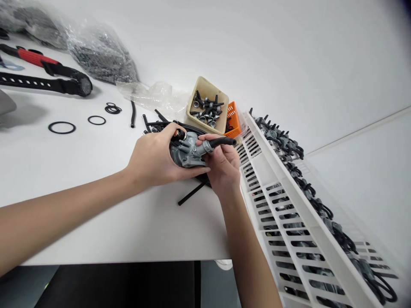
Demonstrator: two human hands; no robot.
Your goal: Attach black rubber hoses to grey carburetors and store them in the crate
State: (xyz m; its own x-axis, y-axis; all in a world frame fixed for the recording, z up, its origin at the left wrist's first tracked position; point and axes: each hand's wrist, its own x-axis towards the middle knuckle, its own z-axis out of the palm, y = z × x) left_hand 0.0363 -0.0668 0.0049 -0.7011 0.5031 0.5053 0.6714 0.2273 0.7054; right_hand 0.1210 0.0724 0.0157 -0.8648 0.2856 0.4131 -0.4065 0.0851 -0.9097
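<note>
My left hand (154, 160) is wrapped round a grey cast-metal part (188, 152), holding it just above the white table (96, 171). My right hand (223, 164) pinches a short black rubber hose (223, 141) that sits on the part's metal nipple. Loose black hose pieces (192, 193) lie on the table under and beside both hands. Both hands are closed.
A beige box of black-and-silver fittings (207, 109) and a small orange basket (233, 119) stand just behind. A white slotted crate (289, 205) with several grey parts with hoses lies at right. Black O-rings (62, 127), red-and-black tools (45, 64) and plastic bags (99, 51) sit at left.
</note>
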